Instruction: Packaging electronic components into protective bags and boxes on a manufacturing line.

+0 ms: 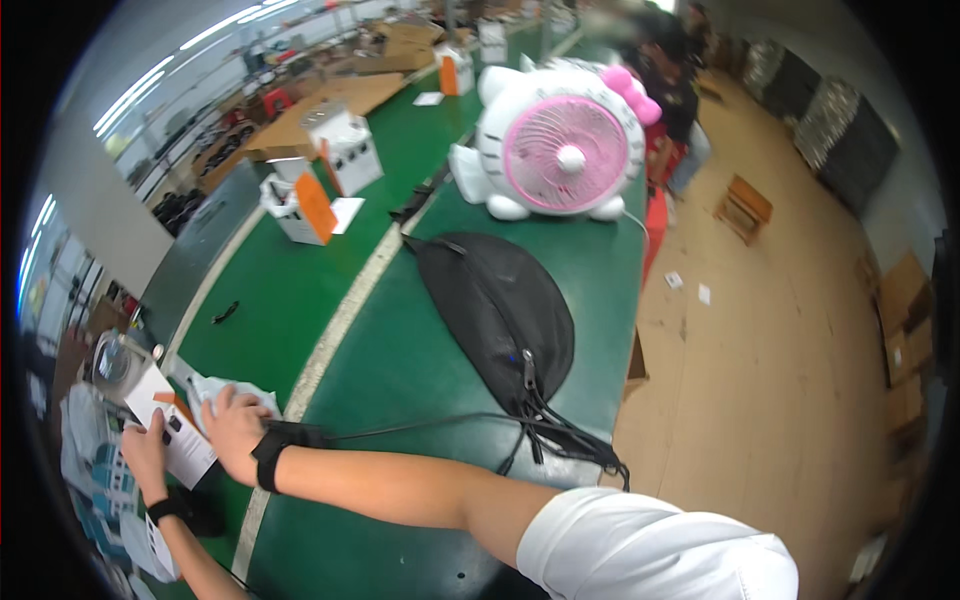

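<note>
At the lower left of the head view, a white box (186,452) with dark printed shapes and an orange inner part stands tilted on the green belt. My left hand (146,458) grips its near left edge, thumb along the front. Just to the right of the box, my right hand (236,436) has its fingers bent over a crumpled pale plastic bag (262,398); what the bag contains is hidden. A dark band circles each wrist, and a black cable (420,422) runs rightward from the right one.
A black waist bag (505,310) lies on the green table, with a cat-shaped white and pink fan (568,150) behind it. Open white-and-orange boxes (298,212) stand along the belt. Teal-and-white packages (108,480) crowd the left edge. A person (668,100) sits beyond the fan.
</note>
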Action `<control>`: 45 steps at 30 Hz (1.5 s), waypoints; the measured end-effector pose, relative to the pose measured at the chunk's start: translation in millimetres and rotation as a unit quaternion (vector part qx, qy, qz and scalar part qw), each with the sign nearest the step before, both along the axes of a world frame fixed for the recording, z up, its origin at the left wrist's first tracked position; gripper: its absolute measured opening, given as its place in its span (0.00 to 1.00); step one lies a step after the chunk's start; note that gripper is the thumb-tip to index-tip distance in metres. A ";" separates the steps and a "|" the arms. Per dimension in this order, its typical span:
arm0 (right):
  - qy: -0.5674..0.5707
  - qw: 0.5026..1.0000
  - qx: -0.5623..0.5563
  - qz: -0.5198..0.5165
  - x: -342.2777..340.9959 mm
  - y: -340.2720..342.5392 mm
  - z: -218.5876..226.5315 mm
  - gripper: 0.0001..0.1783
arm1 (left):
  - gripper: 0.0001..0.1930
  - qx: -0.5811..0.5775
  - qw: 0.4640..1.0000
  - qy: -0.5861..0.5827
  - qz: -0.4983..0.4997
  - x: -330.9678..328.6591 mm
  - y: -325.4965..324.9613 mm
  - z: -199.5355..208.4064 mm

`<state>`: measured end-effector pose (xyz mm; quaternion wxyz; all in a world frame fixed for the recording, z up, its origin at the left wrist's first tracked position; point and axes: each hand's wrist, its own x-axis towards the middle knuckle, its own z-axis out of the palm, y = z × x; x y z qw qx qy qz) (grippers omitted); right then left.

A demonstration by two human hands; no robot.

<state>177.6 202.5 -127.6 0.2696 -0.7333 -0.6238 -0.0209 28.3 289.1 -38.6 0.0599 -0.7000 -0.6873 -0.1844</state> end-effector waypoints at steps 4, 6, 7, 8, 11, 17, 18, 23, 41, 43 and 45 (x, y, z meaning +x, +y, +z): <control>0.058 0.995 0.008 0.085 35.9 17.1 0.1 0.37 | 0.21 0.219 0.973 0.000 -0.074 3.2 -130.1 -6.1; 0.125 0.990 0.022 0.069 41.6 24.3 1.5 0.39 | 0.23 0.223 0.973 -0.019 -0.054 -8.5 -181.8 -13.2; 0.152 0.985 0.015 0.076 41.9 23.0 12.5 0.36 | 0.24 0.215 0.974 -0.034 -0.054 -22.9 -201.6 -18.8; 0.156 0.985 -0.001 0.073 44.4 29.6 16.1 0.36 | 0.24 0.204 0.977 -0.050 -0.047 -33.1 -221.6 -25.5; 0.232 0.956 0.052 0.175 98.0 38.9 29.9 0.18 | 0.24 0.208 0.971 -0.046 -0.109 -18.8 -232.0 -53.8; 0.643 0.569 -0.078 0.507 42.3 -65.2 121.0 0.27 | 0.25 0.234 0.965 -0.008 -0.115 -32.2 -253.5 -70.6; 0.643 0.532 -0.102 0.541 21.1 -85.4 119.1 0.29 | 0.24 0.199 0.975 -0.008 -0.100 -38.3 -256.1 -75.3; 0.544 0.577 -0.186 0.580 -25.7 -116.3 88.4 0.28 | 0.19 0.251 0.933 -0.161 -0.200 -38.0 -237.4 -96.2; -0.003 0.829 -0.029 0.558 15.5 -88.7 109.3 0.34 | 0.37 0.270 0.904 -0.238 -0.229 -39.6 -238.6 -105.4; -0.083 0.844 -0.089 0.523 2.3 -103.0 110.5 0.36 | 0.37 0.245 0.916 -0.230 -0.220 -41.8 -238.8 -105.9; -0.162 0.848 -0.023 0.503 -2.4 -114.3 93.8 0.38 | 0.39 0.241 0.926 -0.204 -0.208 -46.7 -236.4 -105.6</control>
